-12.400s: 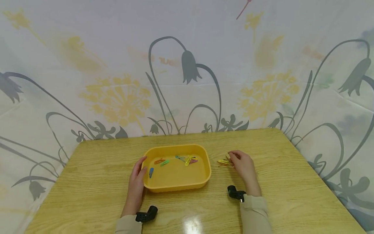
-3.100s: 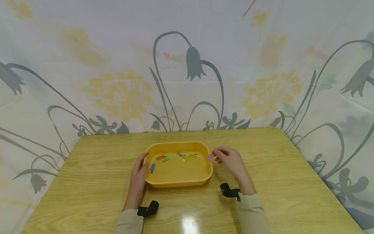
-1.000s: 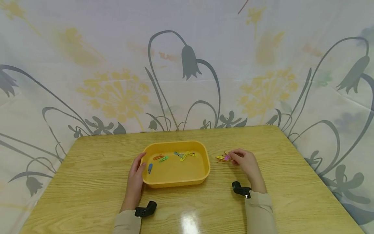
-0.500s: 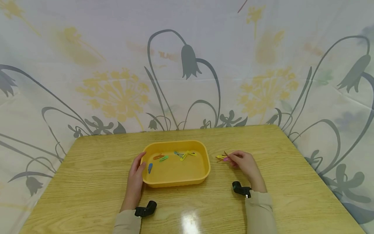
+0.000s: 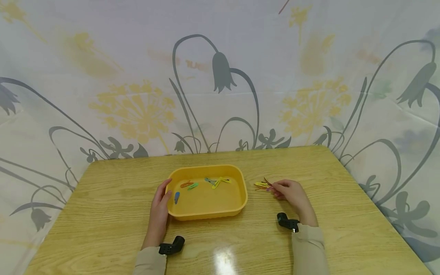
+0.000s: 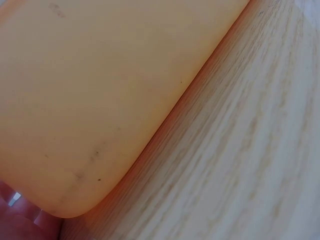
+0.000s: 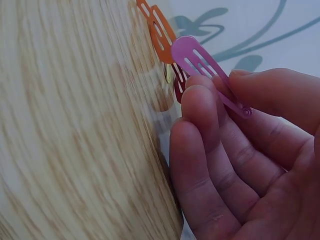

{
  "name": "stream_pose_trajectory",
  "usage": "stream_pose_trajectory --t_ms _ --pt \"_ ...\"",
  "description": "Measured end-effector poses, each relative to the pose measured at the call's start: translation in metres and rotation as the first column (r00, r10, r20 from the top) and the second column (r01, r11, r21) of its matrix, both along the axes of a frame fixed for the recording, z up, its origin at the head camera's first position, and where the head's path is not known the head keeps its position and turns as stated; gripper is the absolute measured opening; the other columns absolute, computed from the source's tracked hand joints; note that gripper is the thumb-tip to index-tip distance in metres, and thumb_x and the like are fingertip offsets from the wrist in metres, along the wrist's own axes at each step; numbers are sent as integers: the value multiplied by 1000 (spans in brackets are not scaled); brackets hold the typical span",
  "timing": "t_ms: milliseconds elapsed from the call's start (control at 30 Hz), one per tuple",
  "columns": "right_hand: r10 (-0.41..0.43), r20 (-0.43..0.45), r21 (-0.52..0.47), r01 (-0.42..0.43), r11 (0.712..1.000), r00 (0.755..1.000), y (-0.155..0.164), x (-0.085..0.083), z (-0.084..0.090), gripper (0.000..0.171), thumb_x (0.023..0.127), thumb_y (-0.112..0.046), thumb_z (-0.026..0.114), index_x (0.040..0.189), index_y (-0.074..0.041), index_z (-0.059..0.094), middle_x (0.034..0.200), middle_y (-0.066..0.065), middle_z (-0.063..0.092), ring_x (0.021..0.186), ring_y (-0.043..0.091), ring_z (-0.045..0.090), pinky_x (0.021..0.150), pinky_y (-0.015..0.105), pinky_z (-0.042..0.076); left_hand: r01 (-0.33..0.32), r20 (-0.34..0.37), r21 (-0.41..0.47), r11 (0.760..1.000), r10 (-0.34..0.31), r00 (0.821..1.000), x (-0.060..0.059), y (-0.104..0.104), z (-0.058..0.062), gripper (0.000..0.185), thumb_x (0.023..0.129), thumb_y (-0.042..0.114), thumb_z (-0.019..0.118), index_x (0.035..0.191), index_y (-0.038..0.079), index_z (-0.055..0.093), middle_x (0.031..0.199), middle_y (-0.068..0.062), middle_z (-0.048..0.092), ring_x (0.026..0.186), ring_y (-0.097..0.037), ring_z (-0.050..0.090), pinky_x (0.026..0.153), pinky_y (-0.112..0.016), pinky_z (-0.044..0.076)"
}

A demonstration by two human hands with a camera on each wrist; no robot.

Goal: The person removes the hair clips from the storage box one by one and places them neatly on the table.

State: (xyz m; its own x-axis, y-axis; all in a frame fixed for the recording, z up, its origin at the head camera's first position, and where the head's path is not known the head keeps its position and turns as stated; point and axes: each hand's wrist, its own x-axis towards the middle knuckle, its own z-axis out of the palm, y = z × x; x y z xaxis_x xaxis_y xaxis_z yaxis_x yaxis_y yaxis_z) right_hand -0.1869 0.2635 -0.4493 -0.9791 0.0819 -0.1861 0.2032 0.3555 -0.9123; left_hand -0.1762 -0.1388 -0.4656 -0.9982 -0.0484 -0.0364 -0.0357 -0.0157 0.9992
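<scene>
In the right wrist view my right hand [image 7: 250,165] pinches a pink snap hair clip [image 7: 187,50] between thumb and fingertips. Right behind it are an orange hair clip [image 7: 162,37] and a dark red hair clip [image 7: 179,85]. The head view has this right hand [image 5: 292,193] at a small pile with a yellow hair clip [image 5: 260,184], to the right of a yellow plastic tray [image 5: 206,217]. My left hand [image 5: 159,206] grips the tray's left rim, and its fingers [image 6: 20,220] show beside the tray wall in the left wrist view.
Inside the tray lie a blue clip [image 5: 177,197], an orange clip [image 5: 186,184], a green clip [image 5: 193,186], a teal clip [image 5: 210,180] and yellow clips [image 5: 216,184]. The wooden table [image 5: 113,214] ends at a flower-printed cloth [image 5: 144,110] behind.
The pink clip lay in the tray at first; my right hand took it out over the right rim to the pile, and has just drawn slightly right. My left hand stays at the tray.
</scene>
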Motion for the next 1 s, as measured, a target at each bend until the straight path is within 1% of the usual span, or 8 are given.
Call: stream_pose_trajectory --t_ms 200,300,367,600,700,900,1000 --pt "26 17 -6 -26 1000 1000 4 1 -1 34 93 -18 54 112 9 59 90 11 68 75 15 64 68 27 54 0 10 13 1000 0 1000 2 1 0 37 100 22 35 137 23 40 150 10 23 138 -6 16 114 -33 16" --pt "50 11 -2 -50 999 999 5 2 -2 34 93 -16 53 114 11 57 94 13 68 77 15 64 69 27 54 3 11 13 1000 -3 1000 2 1 0 38 100 22 35 137 24 39 150 9 22 138 -6 15 114 -33 16" --pt "52 10 -4 -52 999 999 5 2 -2 32 93 -14 52 113 10 58 96 14 67 78 15 63 69 27 54 3 10 12 1000 -3 1000 2 1 0 38 100 22 35 138 24 39 150 9 22 138 -6 15 114 -33 16" --pt "79 -12 53 -78 996 997 4 2 -3 28 94 -9 49 110 10 60 98 16 66 76 13 61 67 24 53 4 -1 9 1000 -4 1000 1 0 0 38 100 22 35 138 23 39 150 9 22 138 -6 15 114 -33 16" --pt "74 -9 78 -73 994 997 3 2 -4 26 94 -9 48 108 9 61 94 15 66 74 14 59 64 25 52 10 -2 17 1000 -10 1000 1 0 0 38 100 22 34 138 23 38 151 9 21 138 -6 15 114 -33 16" --pt "41 6 185 -41 982 999 -1 0 -4 22 92 -12 52 103 4 62 79 10 63 67 16 55 61 27 49 10 -1 8 1000 -10 1000 1 0 0 38 100 22 34 138 23 38 150 10 21 139 -6 14 114 -34 15" --pt "26 12 225 -28 974 1000 -2 -1 -5 21 91 -13 54 101 3 63 75 8 62 65 16 54 60 27 47 5 -1 2 1000 -5 1000 1 0 0 38 100 22 34 138 24 39 150 10 22 138 -6 14 114 -33 15"
